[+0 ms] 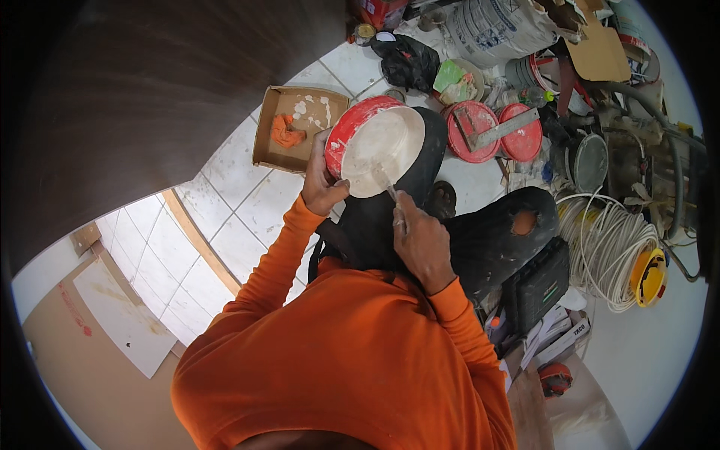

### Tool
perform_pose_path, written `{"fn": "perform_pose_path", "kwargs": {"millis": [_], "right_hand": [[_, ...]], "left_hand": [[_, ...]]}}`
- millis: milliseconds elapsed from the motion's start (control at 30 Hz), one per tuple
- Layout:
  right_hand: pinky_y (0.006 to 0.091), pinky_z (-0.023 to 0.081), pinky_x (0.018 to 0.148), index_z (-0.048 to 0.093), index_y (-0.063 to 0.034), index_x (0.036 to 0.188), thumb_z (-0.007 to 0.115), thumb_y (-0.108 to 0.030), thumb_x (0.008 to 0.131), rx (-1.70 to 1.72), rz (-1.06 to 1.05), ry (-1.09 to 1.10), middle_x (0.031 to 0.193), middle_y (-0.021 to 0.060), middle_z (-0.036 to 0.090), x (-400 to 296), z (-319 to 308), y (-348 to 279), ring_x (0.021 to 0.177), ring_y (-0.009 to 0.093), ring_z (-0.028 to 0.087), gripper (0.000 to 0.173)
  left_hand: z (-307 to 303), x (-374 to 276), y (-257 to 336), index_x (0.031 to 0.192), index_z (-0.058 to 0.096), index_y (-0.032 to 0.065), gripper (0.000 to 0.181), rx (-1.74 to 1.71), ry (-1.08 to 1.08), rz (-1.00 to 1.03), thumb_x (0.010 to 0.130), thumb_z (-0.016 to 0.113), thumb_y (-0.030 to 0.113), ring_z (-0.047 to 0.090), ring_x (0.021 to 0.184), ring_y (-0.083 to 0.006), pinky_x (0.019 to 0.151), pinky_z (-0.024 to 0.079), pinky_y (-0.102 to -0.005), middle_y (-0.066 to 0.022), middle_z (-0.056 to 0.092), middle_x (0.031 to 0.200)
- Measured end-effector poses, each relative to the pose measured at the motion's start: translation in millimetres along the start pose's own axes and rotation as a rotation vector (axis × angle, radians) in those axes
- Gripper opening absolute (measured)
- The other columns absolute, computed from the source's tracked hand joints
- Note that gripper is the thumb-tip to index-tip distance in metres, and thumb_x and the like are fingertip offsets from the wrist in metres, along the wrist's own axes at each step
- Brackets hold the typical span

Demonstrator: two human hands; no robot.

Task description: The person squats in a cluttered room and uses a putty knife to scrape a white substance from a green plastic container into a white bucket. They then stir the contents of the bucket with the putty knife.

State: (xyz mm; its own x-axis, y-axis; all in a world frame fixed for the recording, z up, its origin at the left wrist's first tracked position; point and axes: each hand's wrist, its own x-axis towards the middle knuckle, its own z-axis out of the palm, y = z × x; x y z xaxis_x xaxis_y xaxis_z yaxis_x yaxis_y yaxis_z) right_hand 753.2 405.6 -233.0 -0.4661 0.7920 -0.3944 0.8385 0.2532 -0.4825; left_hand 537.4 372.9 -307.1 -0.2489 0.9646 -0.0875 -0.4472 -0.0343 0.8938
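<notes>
My left hand [325, 183] grips the near left rim of a round, shallow red tub [353, 126], holding it tilted over my leg. Its inside is whitish and smeared, with a pale coating over the bottom. In my right hand [422, 239] is the handle of a small putty knife or scraper [388, 183]. The tool's blade reaches over the near edge into the tub. Blurring hides the exact shape of the blade.
A cardboard tray [264, 132] with an orange cloth [288, 132] sits beyond my left hand. Red lids [471, 121] carry a metal square [506, 128]. Coiled white cable [604, 247] and a black case [537, 287] lie on my right. A dark panel [169, 95] looms at left.
</notes>
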Motion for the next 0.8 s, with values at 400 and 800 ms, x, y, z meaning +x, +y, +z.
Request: {"fn": "perform_pose_path", "kwargs": {"millis": [400,800], "right_hand": [[0.0339,0.043,0.055,0.060,-0.0065,0.133,0.058,-0.024,0.105,0.868,0.222,-0.258,0.076,0.0048,0.056,0.0,-20.1,6.5,0.060,0.015,0.052,0.033],[0.0582,0.053,0.066,0.055,-0.0129,0.131,0.058,-0.022,0.100,-0.166,-0.069,0.271,0.078,0.0236,0.069,52.4,-52.1,24.4,0.073,0.046,0.068,0.031]], "left_hand": [[-1.3,12.7,-11.3,0.146,0.034,0.0023,0.075,0.105,0.027,0.125,0.081,0.070,0.013,0.048,0.122,-0.0156,0.108,0.039,-0.0332,-0.0086,0.050,0.131],[2.7,39.1,-10.3,0.131,0.046,0.0039,0.054,0.129,0.105,0.098,0.082,0.069,0.008,0.055,0.108,-0.0143,0.101,0.045,-0.0319,-0.0065,0.058,0.117]]}}
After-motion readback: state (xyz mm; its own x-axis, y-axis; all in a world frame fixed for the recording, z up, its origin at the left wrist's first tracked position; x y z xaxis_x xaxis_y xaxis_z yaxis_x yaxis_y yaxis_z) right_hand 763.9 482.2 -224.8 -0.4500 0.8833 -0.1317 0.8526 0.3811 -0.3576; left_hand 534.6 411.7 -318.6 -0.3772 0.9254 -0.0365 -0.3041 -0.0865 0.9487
